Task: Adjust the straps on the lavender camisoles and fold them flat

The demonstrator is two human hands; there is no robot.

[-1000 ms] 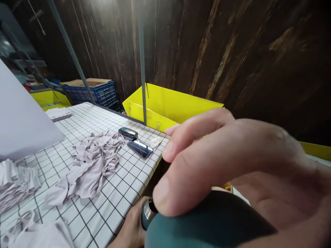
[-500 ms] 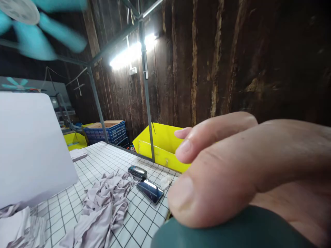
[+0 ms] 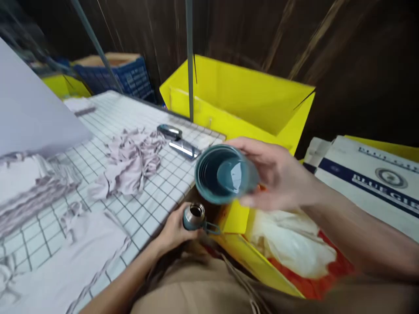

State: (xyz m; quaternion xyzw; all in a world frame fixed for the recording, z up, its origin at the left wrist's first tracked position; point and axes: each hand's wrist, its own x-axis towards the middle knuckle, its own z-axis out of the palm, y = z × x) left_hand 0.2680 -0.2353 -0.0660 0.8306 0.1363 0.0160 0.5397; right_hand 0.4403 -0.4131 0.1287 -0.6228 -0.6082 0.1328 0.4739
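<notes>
Head camera view: both hands are occupied, each with one item. The right hand [image 3: 266, 176] is clamped on a blue-green cup [image 3: 209, 185] from its right side, fingers along the upper wall, thumb beneath. The left hand [image 3: 175, 229] is wrapped round a matching bottle [image 3: 193, 221] from its left side, with the bottle's metal neck clear above the grip.

Relation of the two items: in the view, the cup is above the bottle and slightly to its right; a narrow gap shows between them, with no contact. From the right hand, the bottle therefore lies below and to the left. The left hand is the nearer of the two to the bottle, being already on it.

Orientation: the bottle is roughly upright, its long axis pointing up towards the camera, mouth uncapped. Its lower part is hidden by the hand. A loop [image 3: 214, 228] projects from the bottle's right side. The cup is tipped, mouth turned towards the camera and to the left, base towards the right palm. A bright patch shows inside; whether it is liquid or glare cannot be told.

Surroundings: the left hand is just beside the edge of the checked table [image 3: 153, 203]; contact cannot be confirmed. A white plastic bag [image 3: 291, 242] lies below the right forearm, in a yellow box [image 3: 262, 261].
</notes>
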